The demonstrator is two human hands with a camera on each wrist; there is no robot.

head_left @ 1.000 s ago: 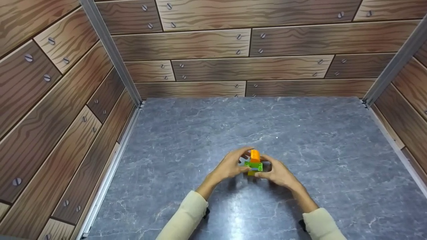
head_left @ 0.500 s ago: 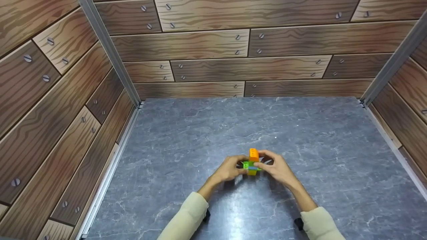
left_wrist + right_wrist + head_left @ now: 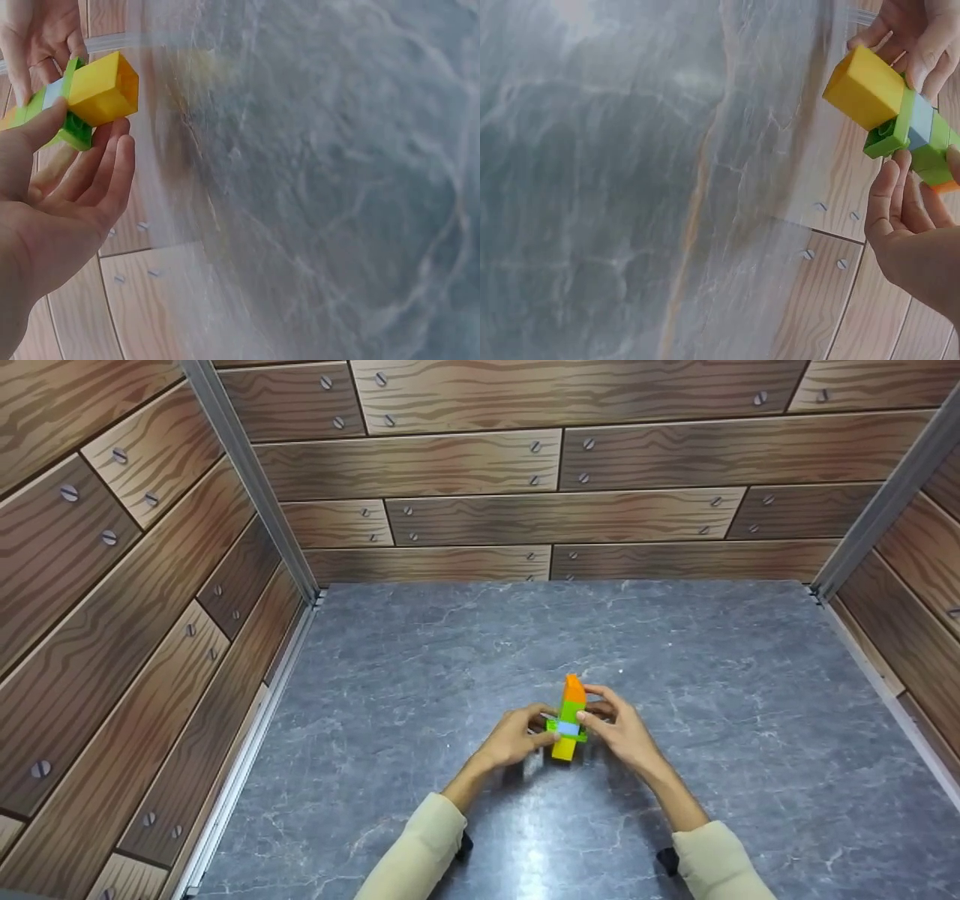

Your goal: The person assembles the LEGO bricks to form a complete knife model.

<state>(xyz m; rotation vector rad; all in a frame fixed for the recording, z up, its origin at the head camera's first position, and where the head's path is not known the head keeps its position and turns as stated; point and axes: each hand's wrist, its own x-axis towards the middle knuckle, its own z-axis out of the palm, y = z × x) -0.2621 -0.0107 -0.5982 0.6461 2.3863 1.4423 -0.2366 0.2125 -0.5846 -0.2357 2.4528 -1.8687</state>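
Note:
A stack of toy building bricks stands between my hands in the head view. From its top down come a sloped orange brick [image 3: 573, 688], a green brick [image 3: 572, 711], a light blue brick [image 3: 568, 728], a wider green plate [image 3: 581, 738] and a yellow brick [image 3: 563, 749]. My left hand [image 3: 514, 739] pinches the stack near the plate and blue brick, thumb on the near side. Higher up, my right hand [image 3: 621, 731] grips the green brick from the right. Both wrist views show the yellow brick's [image 3: 97, 90] hollow underside, held off the table.
A grey marbled table [image 3: 450, 652] lies below the hands. Wood-patterned panels [image 3: 465, 514] rise behind it and at both sides, with metal posts [image 3: 251, 472] at the back corners.
The stack has tipped so that its front and the yellow brick show more. My right hand has shifted its hold up to the green brick; my left fingers have moved lower.

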